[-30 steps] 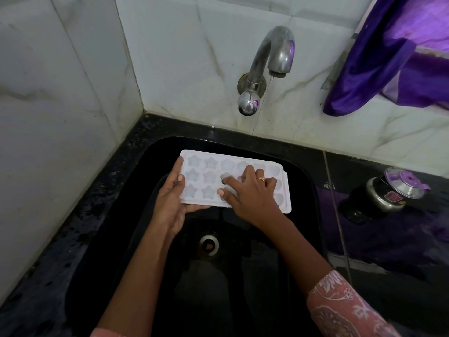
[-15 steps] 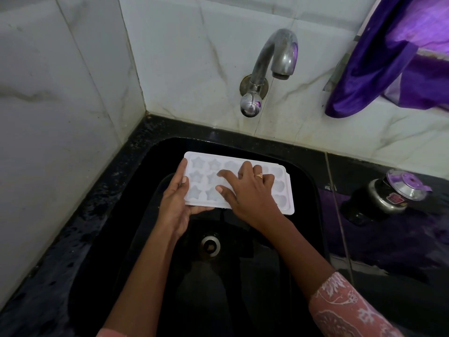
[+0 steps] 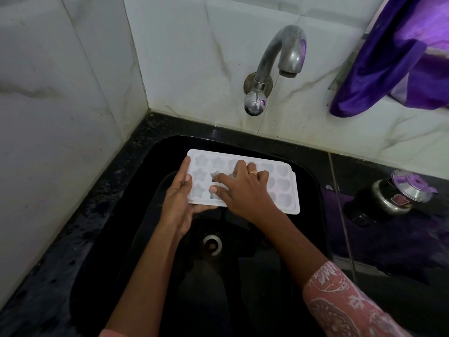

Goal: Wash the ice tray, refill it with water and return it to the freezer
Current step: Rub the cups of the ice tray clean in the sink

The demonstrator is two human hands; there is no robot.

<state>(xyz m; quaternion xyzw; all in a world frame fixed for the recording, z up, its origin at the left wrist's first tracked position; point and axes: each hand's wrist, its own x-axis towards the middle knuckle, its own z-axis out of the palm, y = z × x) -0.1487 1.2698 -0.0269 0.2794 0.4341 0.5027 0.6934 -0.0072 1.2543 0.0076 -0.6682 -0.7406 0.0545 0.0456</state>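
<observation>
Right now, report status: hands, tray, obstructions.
Left hand holds ice tray by left end, over sink. Right hand fingers press its cells. Tap dry, nothing blocking.

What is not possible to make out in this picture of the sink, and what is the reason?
Head view only.
- Middle moulds of the ice tray: covered by the right hand.
- Tray's left underside: hidden by the gripping left hand.
- Purple cloth: cut off by the top right edge.
- Label on the metal pot: too small.
</observation>
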